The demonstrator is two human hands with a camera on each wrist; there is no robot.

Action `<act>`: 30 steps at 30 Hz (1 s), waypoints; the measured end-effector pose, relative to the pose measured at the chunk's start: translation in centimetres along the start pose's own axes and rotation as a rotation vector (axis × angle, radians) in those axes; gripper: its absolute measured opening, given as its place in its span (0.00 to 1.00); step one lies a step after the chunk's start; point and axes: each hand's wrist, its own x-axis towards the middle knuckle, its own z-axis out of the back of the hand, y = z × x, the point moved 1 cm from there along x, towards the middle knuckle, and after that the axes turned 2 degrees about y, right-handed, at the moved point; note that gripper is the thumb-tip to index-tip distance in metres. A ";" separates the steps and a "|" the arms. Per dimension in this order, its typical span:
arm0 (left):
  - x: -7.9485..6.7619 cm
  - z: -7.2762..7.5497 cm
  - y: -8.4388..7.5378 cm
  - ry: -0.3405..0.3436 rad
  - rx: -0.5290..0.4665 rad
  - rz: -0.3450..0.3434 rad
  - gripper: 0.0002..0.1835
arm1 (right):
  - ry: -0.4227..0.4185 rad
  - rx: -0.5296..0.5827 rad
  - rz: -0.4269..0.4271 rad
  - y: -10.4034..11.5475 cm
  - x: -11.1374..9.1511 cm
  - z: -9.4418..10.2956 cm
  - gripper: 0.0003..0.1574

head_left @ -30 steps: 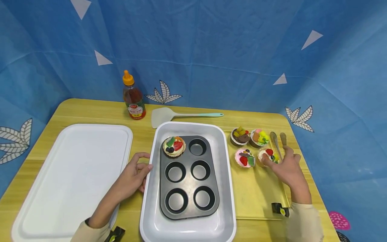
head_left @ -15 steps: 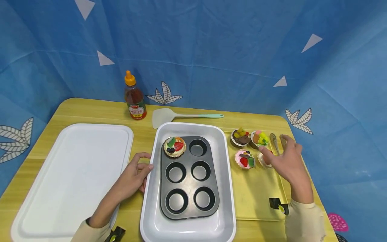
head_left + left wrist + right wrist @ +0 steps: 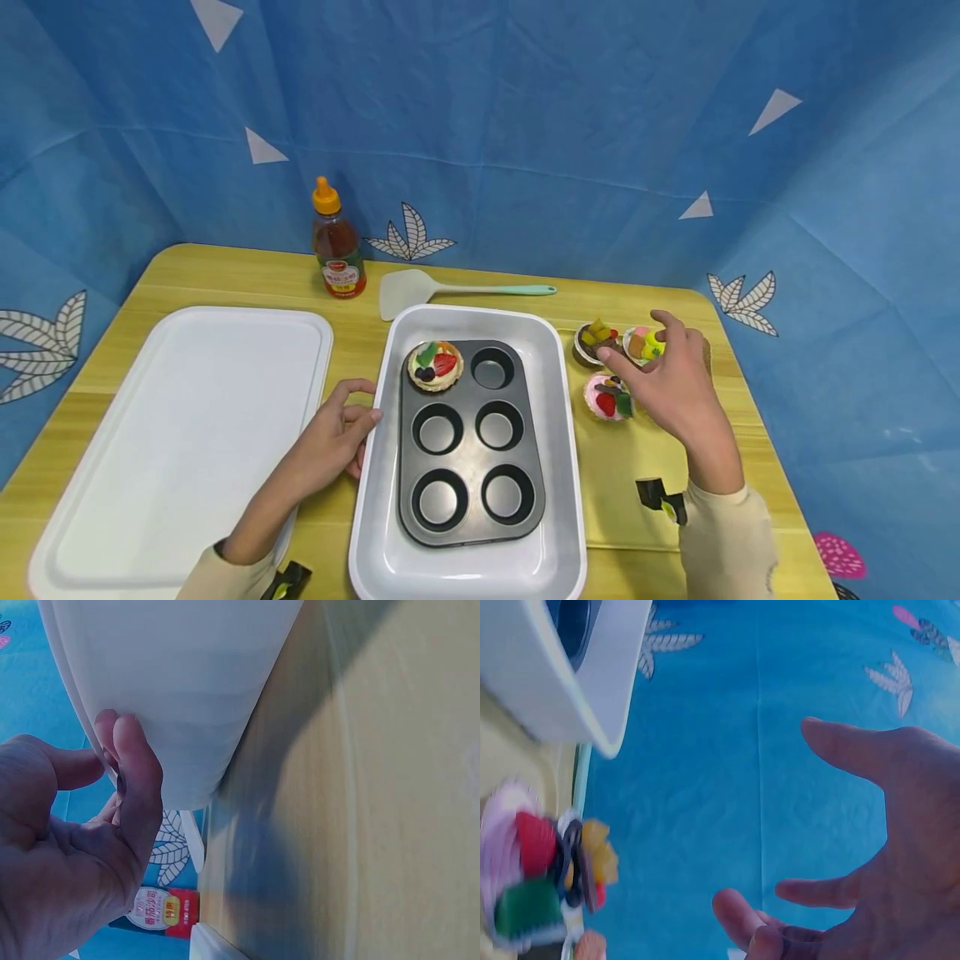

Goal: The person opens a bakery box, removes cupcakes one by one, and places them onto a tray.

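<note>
A dark muffin tin (image 3: 468,442) lies inside a white baking dish (image 3: 367,500); its back-left cup holds a fruit tart (image 3: 435,365). My left hand (image 3: 358,404) rests against the dish's left rim, and in the left wrist view its fingers (image 3: 127,757) touch the dish wall (image 3: 187,682) with the thumb apart. My right hand (image 3: 637,354) hovers open and empty over the cupcakes on the yellow tray (image 3: 630,483): a chocolate cupcake (image 3: 596,337), a yellow-topped cupcake (image 3: 645,342) and a pink cupcake (image 3: 607,396). The right wrist view shows the spread right hand (image 3: 772,817) beside the blurred pink cupcake (image 3: 525,877).
A large white tray (image 3: 180,433) lies left of the dish. An orange-capped sauce bottle (image 3: 339,242) and a spatula (image 3: 450,289) sit behind the dish. Blue cloth walls enclose the yellow table (image 3: 225,275).
My right hand has moved left and back from the front-right cupcake, and now covers it and the metal utensils. The left hand has stayed at the dish's rim.
</note>
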 end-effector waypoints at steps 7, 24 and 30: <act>0.0 0.0 0.0 -0.003 0.012 -0.004 0.19 | 0.042 0.026 0.041 2.1 0.5 -1.8 0.62; -0.3 0.1 -0.6 -0.005 -0.023 0.027 0.22 | 0.186 0.061 0.147 8.0 2.3 -7.6 0.58; -0.2 0.1 -0.7 -0.006 -0.021 0.037 0.22 | 0.181 0.036 0.176 9.6 2.8 -9.0 0.61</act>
